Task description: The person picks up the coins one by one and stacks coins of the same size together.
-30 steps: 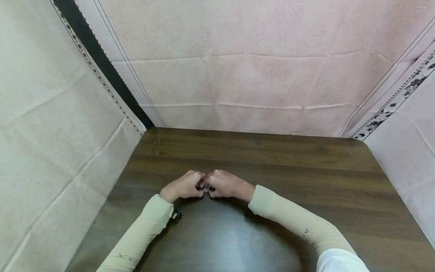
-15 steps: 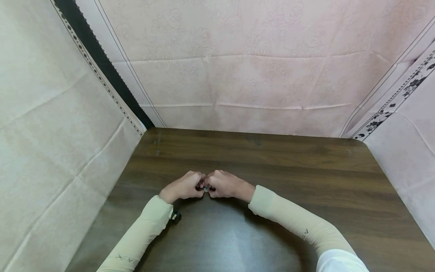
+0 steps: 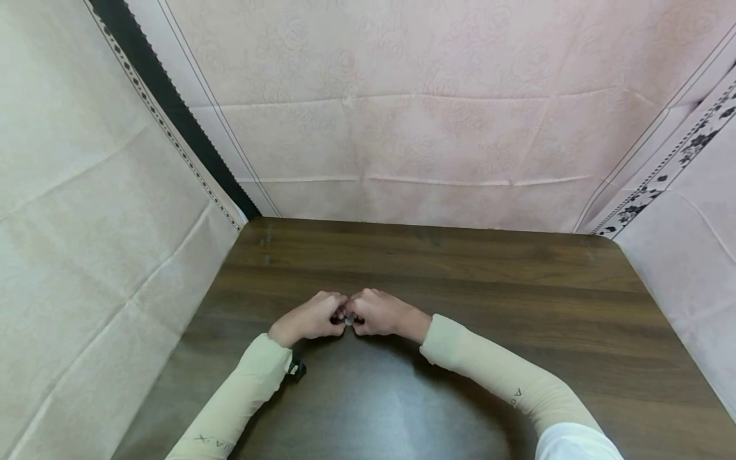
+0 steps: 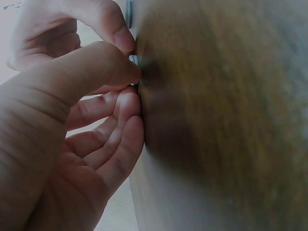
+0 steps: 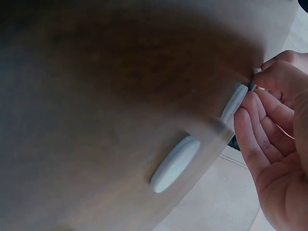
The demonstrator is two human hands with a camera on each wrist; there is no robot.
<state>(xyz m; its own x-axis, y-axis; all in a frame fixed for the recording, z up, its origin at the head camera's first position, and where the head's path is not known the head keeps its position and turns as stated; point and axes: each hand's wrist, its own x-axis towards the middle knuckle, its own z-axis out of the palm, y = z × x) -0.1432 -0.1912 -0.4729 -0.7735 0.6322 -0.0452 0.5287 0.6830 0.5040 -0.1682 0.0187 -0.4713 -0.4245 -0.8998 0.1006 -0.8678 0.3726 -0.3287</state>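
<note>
Both of my hands meet over the middle of the table. Between the thumbs sits a small light-grey disc (image 3: pixel 349 321), its kind too small to tell. My left hand (image 3: pixel 313 316) pinches it from the left with thumb and curled fingers; the left wrist view shows its thin layered edge (image 4: pixel 134 62) beside the thumb. From the other side my right hand (image 3: pixel 382 312) pinches at the same spot, thumb against curled index finger. In the right wrist view, a pale flat disc (image 5: pixel 234 103) lies against the right fingers, and a larger-looking pale disc (image 5: pixel 175 163) lies apart from them on the table.
The dark wooden table (image 3: pixel 489 275) ends at a straight far edge. Pale patterned cloth (image 3: pixel 402 140) hangs behind it and at both sides. A black device (image 3: pixel 297 369) sits at the left wrist, below the cuff of the cream sleeve (image 3: pixel 247 390).
</note>
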